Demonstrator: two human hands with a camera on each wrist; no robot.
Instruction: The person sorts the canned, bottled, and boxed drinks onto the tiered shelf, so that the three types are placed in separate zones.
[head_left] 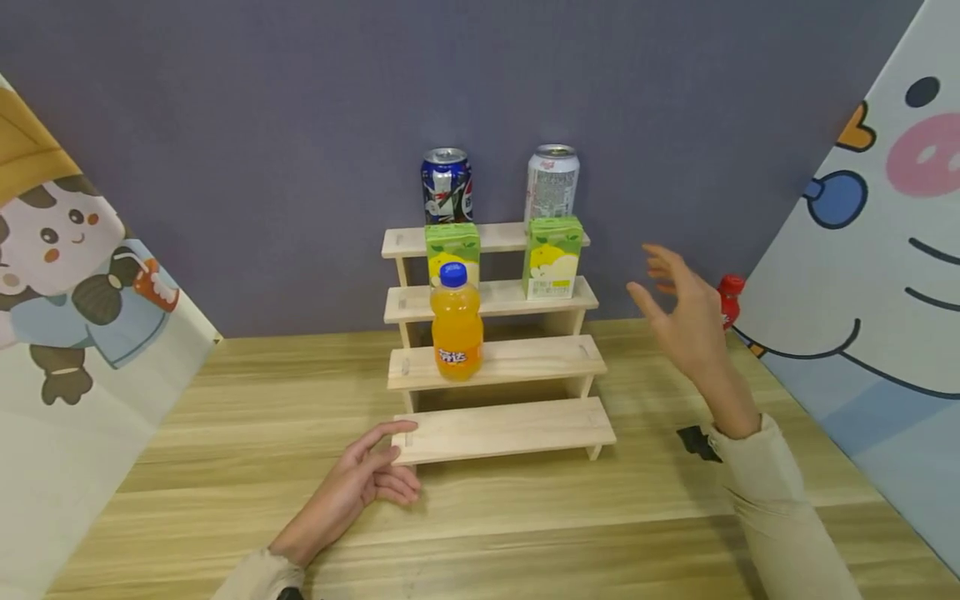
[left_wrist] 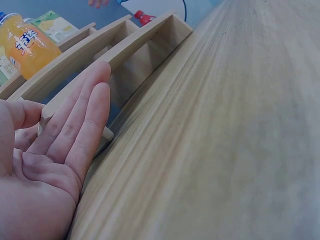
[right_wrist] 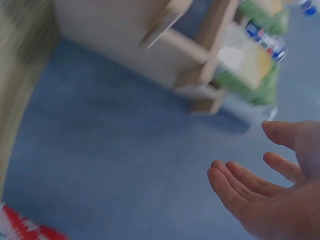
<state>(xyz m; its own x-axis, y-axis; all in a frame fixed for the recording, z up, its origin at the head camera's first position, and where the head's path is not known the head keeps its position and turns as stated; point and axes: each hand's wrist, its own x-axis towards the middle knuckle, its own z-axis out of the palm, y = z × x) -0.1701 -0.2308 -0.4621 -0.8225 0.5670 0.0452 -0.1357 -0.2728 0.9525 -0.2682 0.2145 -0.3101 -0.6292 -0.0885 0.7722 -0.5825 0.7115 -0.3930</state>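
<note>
A four-tier wooden step shelf [head_left: 502,429] stands on the wood-grain table. My left hand [head_left: 352,479] holds the left end of its lowest tier, thumb over the top. In the left wrist view, the other fingers [left_wrist: 82,127] extend along the shelf front. My right hand [head_left: 686,321] is raised right of the shelf, thumb and fingers spread, holding nothing. Behind it, a red bottle [head_left: 731,298] is partly hidden. An orange soda bottle [head_left: 457,329] with a blue cap stands on the second tier from the bottom. Two green juice cartons [head_left: 553,258] occupy the tier above.
On the top tier stand a dark blue can [head_left: 447,185] at left and a silver-white can [head_left: 552,183] at right. A grey-blue wall rises behind. Cartoon-printed panels [head_left: 885,275] flank the table. A small black object [head_left: 697,442] lies by the right sleeve.
</note>
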